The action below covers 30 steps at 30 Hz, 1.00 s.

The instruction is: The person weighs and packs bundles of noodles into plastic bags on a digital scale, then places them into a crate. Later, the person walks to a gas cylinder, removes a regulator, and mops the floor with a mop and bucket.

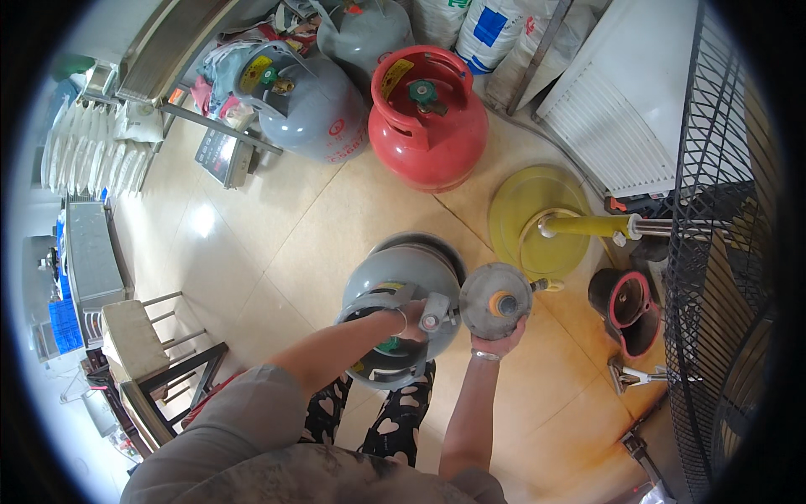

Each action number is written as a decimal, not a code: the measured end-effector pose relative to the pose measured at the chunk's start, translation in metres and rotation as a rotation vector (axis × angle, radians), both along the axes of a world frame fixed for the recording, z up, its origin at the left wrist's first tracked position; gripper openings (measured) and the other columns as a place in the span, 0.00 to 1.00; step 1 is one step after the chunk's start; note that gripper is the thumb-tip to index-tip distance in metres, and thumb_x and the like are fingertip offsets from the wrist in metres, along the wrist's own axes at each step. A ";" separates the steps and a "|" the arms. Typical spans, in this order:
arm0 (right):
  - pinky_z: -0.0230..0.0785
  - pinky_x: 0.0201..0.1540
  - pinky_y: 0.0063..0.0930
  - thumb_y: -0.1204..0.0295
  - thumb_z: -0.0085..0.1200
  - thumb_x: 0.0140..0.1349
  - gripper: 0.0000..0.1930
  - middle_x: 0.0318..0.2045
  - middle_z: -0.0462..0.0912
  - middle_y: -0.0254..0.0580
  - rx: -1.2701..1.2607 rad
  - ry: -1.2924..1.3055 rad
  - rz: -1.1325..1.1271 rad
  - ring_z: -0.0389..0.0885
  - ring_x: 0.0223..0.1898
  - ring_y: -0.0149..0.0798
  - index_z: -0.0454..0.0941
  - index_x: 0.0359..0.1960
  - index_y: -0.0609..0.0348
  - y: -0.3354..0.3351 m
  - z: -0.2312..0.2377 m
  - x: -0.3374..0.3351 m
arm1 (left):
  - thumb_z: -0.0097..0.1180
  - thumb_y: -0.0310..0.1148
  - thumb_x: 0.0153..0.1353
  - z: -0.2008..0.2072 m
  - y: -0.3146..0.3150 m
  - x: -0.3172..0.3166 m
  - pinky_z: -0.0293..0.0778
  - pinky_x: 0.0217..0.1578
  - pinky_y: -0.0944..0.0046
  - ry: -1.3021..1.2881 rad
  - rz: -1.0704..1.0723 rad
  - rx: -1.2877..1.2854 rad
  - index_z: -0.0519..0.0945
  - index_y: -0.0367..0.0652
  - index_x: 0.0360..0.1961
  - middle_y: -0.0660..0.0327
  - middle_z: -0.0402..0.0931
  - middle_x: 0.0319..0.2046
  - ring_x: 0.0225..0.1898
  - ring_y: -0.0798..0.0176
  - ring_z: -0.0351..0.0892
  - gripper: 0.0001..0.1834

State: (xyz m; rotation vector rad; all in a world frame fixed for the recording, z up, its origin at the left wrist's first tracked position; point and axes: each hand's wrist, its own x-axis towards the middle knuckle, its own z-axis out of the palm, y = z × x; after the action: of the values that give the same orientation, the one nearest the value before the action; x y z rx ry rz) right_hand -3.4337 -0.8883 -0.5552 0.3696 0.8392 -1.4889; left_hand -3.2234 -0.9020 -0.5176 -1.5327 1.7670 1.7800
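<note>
A grey gas cylinder (378, 273) stands on the floor just in front of my legs, its green valve knob (389, 344) partly hidden under my left forearm. Beside its collar is a large round grey gas regulator (478, 312) with a brass-coloured ring and dark cap in its middle. My right hand (501, 338) holds the disc by its lower rim. My left hand (411, 322) is closed around the regulator's grey inlet fitting (434, 313) over the cylinder top; its fingertips are partly hidden. Whether the fitting joins the valve, I cannot tell.
Behind are a red gas cylinder (432, 143), another grey one (306, 109) and white sacks (495, 34). To the right stand a yellow round base (525, 202) with its pole, a dark red-rimmed container (621, 302) and a black wire fan guard (705, 168). A stool (134, 336) is left.
</note>
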 end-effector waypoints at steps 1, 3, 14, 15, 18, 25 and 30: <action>0.58 0.61 0.51 0.45 0.43 0.57 0.30 0.60 0.67 0.36 -0.005 0.003 0.000 0.63 0.61 0.47 0.65 0.59 0.44 0.000 -0.001 0.000 | 0.65 0.39 0.36 -0.001 -0.003 0.001 0.68 0.52 0.57 0.018 -0.015 -0.008 0.77 0.44 0.45 0.49 0.77 0.41 0.49 0.48 0.74 0.29; 0.57 0.61 0.52 0.45 0.43 0.57 0.30 0.60 0.67 0.36 -0.001 0.011 -0.002 0.63 0.61 0.47 0.65 0.60 0.44 0.001 -0.002 -0.001 | 0.65 0.39 0.36 -0.005 -0.006 0.005 0.68 0.51 0.58 0.091 -0.020 0.028 0.77 0.43 0.43 0.49 0.77 0.41 0.49 0.48 0.74 0.29; 0.57 0.61 0.50 0.46 0.45 0.57 0.31 0.59 0.67 0.36 -0.054 0.052 -0.005 0.62 0.61 0.46 0.64 0.60 0.45 -0.001 0.000 0.000 | 0.68 0.51 0.40 -0.006 0.029 0.008 0.68 0.50 0.54 -0.234 0.171 -0.276 0.68 0.44 0.52 0.54 0.77 0.40 0.46 0.50 0.75 0.39; 0.57 0.61 0.50 0.46 0.45 0.57 0.31 0.59 0.67 0.36 -0.070 0.043 0.001 0.62 0.61 0.46 0.64 0.60 0.45 -0.001 0.001 0.001 | 0.67 0.51 0.41 0.004 0.032 0.008 0.68 0.49 0.54 -0.247 0.223 -0.163 0.69 0.44 0.50 0.54 0.77 0.40 0.46 0.50 0.76 0.37; 0.57 0.61 0.50 0.46 0.46 0.56 0.31 0.59 0.67 0.36 -0.076 0.019 0.007 0.62 0.61 0.45 0.65 0.59 0.45 -0.001 0.002 0.001 | 0.65 0.48 0.45 0.031 0.032 0.004 0.70 0.45 0.52 -0.298 0.275 -0.174 0.71 0.46 0.44 0.55 0.78 0.37 0.43 0.49 0.77 0.28; 0.57 0.61 0.50 0.45 0.44 0.56 0.31 0.60 0.67 0.36 -0.014 -0.003 0.010 0.62 0.61 0.45 0.65 0.59 0.46 0.001 0.000 -0.001 | 0.61 0.44 0.50 0.043 0.033 0.003 0.72 0.41 0.51 -0.266 0.267 -0.272 0.72 0.47 0.41 0.56 0.78 0.34 0.39 0.47 0.78 0.20; 0.57 0.61 0.50 0.45 0.43 0.57 0.32 0.60 0.67 0.37 -0.080 -0.035 0.027 0.63 0.61 0.46 0.64 0.60 0.47 0.002 -0.004 -0.001 | 0.56 0.43 0.54 0.007 0.041 0.017 0.70 0.44 0.55 -0.110 0.288 -0.231 0.71 0.46 0.46 0.57 0.79 0.35 0.40 0.51 0.77 0.20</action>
State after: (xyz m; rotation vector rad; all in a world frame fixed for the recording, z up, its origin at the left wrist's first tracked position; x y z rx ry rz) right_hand -3.4349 -0.8862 -0.5588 0.3224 0.7519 -1.4824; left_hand -3.2064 -0.8611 -0.5105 -2.0270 1.8267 1.6125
